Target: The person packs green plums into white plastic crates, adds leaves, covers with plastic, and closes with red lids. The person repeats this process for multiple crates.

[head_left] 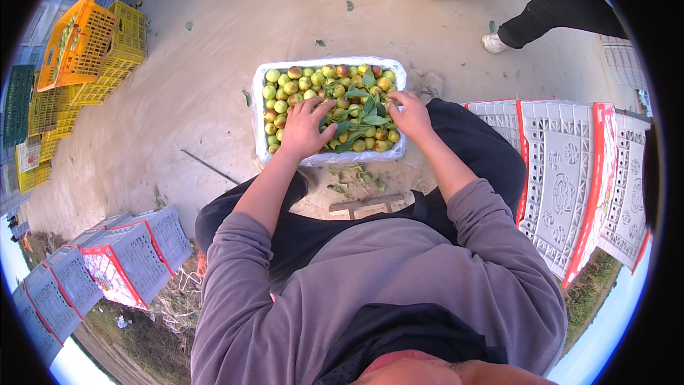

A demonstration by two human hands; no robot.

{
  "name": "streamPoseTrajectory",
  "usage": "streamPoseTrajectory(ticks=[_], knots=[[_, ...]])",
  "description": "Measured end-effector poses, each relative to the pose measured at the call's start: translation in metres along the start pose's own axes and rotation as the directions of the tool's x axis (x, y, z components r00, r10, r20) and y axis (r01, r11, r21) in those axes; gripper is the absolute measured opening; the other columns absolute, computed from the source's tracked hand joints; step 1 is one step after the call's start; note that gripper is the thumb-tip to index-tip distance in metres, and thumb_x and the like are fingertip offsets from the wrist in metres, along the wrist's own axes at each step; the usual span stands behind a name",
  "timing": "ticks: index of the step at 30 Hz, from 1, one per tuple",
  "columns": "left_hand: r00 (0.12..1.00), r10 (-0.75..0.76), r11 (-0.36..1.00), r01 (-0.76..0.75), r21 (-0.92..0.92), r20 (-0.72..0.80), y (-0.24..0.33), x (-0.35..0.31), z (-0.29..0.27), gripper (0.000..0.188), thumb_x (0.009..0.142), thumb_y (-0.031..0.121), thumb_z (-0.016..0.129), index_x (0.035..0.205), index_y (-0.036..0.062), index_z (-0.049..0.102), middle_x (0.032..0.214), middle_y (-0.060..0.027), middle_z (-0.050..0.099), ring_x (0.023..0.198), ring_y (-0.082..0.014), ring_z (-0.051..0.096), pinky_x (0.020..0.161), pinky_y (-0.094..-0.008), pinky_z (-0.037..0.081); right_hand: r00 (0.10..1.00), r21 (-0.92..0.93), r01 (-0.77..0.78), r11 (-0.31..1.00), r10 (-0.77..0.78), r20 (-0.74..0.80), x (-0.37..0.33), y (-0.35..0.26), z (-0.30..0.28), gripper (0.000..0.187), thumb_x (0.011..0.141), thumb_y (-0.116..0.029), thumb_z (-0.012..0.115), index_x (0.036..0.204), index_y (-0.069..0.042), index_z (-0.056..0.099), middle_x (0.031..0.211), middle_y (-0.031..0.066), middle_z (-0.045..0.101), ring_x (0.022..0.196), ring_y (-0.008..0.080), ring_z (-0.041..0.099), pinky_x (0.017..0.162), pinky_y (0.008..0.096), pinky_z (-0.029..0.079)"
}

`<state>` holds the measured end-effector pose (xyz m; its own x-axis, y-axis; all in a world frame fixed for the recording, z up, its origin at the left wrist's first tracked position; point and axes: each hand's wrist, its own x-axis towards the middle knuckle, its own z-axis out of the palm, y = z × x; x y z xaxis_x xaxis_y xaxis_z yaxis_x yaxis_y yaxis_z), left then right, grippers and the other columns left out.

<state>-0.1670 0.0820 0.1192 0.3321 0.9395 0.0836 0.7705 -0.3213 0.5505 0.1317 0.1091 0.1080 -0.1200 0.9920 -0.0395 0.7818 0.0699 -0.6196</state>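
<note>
A shallow crate lined with white plastic stands between my knees, filled with green jujubes, many of them patched with brown. Green leaves lie over the fruit in the middle and right of the crate. My left hand rests on the jujubes left of centre, its fingers spread and the thumb toward the leaves. At the crate's right side my right hand reaches over the rim, thumb and forefinger apart and touching the fruit beside the leaves. Neither hand has anything visibly gripped.
Grey crates with red edges stand close at my right, and more grey crates at my left. Orange and yellow crates are stacked at the far left. Another person's legs show at the far right. Loose leaves litter the ground.
</note>
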Motion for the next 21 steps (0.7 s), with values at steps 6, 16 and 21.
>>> streamPoseTrajectory(ticks=[6, 16, 21], knots=[[0.966, 0.221, 0.969, -0.233, 0.082, 0.135, 0.012, -0.013, 0.026, 0.044, 0.087, 0.019, 0.067, 0.131, 0.0219, 0.065, 0.128, -0.0056, 0.062, 0.119, -0.0294, 0.057, 0.106, -0.0444, 0.041, 0.956, -0.158, 0.292, 0.943, -0.287, 0.054, 0.000, -0.018, 0.041, 0.026, 0.084, -0.017, 0.071, 0.110, -0.011, 0.072, 0.117, 0.0074, 0.067, 0.113, 0.0297, 0.061, 0.096, 0.0433, 0.050], [0.987, 0.130, 0.941, -0.153, 0.303, 0.096, -0.015, 0.012, 0.006, 0.042, 0.082, 0.004, 0.060, 0.120, 0.0184, 0.070, 0.111, -0.0030, 0.066, 0.106, -0.0260, 0.061, 0.094, -0.0427, 0.048, 0.969, 0.088, 0.217, 0.972, -0.203, -0.139, 0.016, 0.016, 0.028, 0.033, 0.086, -0.012, 0.069, 0.119, -0.012, 0.070, 0.130, 0.0105, 0.065, 0.123, 0.0331, 0.057, 0.106, 0.0434, 0.046], [0.997, 0.076, 0.993, -0.076, 0.093, -0.005, -0.020, -0.001, -0.007, 0.061, 0.072, 0.012, 0.066, 0.132, 0.0209, 0.064, 0.135, -0.0061, 0.059, 0.129, -0.0314, 0.050, 0.109, -0.0459, 0.039, 0.877, 0.498, -0.333, 0.801, 0.457, -0.149, 0.011, 0.118, 0.046, 0.039, 0.090, -0.020, 0.068, 0.128, -0.010, 0.066, 0.122, 0.0161, 0.070, 0.118, 0.0302, 0.065, 0.098, 0.0410, 0.050]])
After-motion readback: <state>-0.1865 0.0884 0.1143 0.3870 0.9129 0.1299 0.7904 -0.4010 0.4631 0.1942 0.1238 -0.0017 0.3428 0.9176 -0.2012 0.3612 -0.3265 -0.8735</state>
